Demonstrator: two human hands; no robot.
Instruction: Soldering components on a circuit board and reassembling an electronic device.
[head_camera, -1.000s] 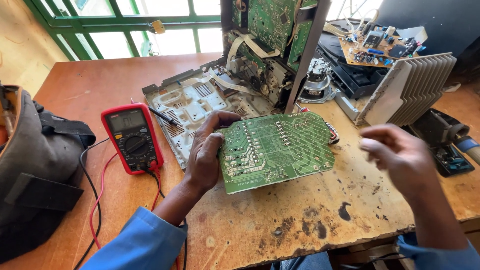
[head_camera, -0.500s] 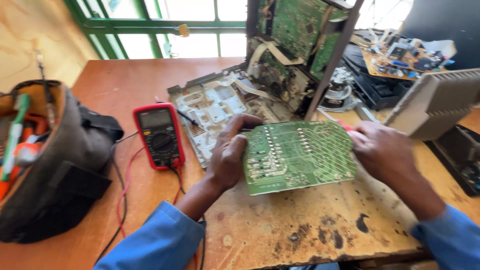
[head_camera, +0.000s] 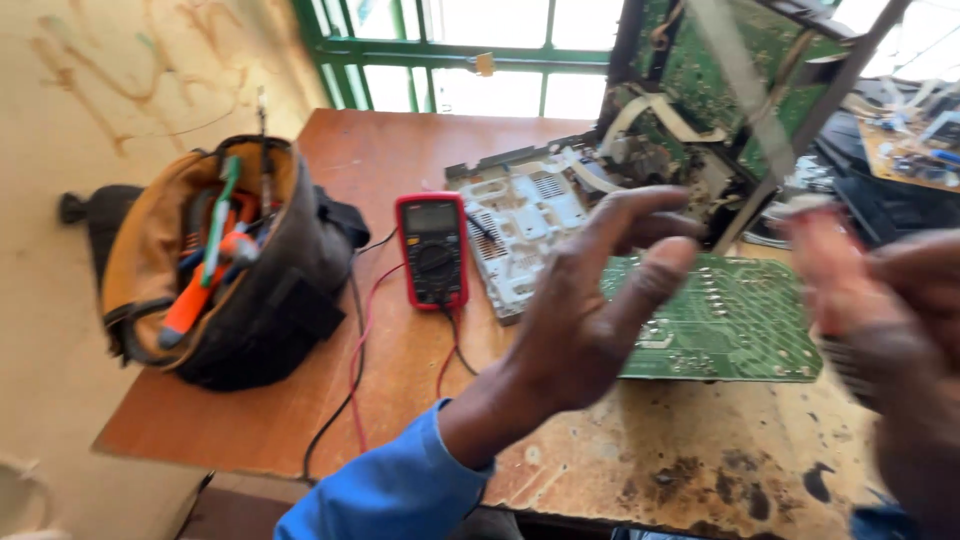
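A green circuit board lies flat on the worn wooden table. My left hand hovers above the board's left end with its fingers spread and nothing in it. My right hand is raised at the right edge of the view, heavily blurred, with its fingers curled. Whether it holds anything does not show. Neither hand touches the board.
A red multimeter with red and black leads lies left of the board. A dark tool bag full of screwdrivers stands at the table's left end. Behind the board are a grey metal chassis and an upright frame of green boards.
Both hands have let go of the green board, which now lies on the table. The hands have lifted toward the camera, and the view has swung left.
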